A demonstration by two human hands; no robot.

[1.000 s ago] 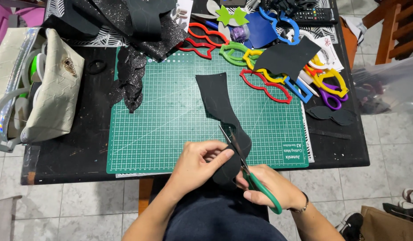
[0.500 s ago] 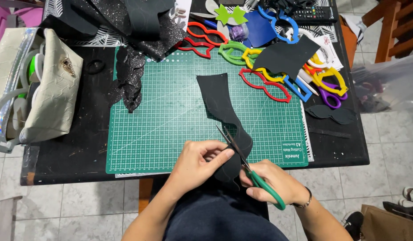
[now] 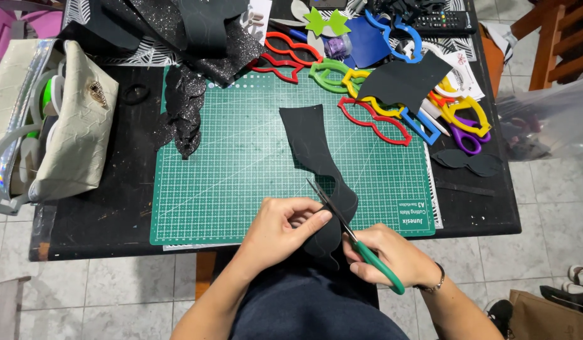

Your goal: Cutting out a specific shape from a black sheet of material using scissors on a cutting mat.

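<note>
A wavy black foam strip (image 3: 316, 157) is being pinched flat by the closed left hand (image 3: 282, 230) over the green gridded cutting mat's (image 3: 241, 170) near edge, so green-handled scissors (image 3: 357, 242), gripped in the curled right hand (image 3: 392, 258), are being guided along its curve.

Bare green cutting mat (image 3: 241, 170) open through the middle; far desk (image 3: 90, 220) edge crowded by coloured plastic templates (image 3: 373, 119), left edge by cream pouch (image 3: 77, 138).

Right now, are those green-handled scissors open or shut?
Open. The blades of the scissors spread apart in a narrow V across the black sheet, held by the right hand.
</note>
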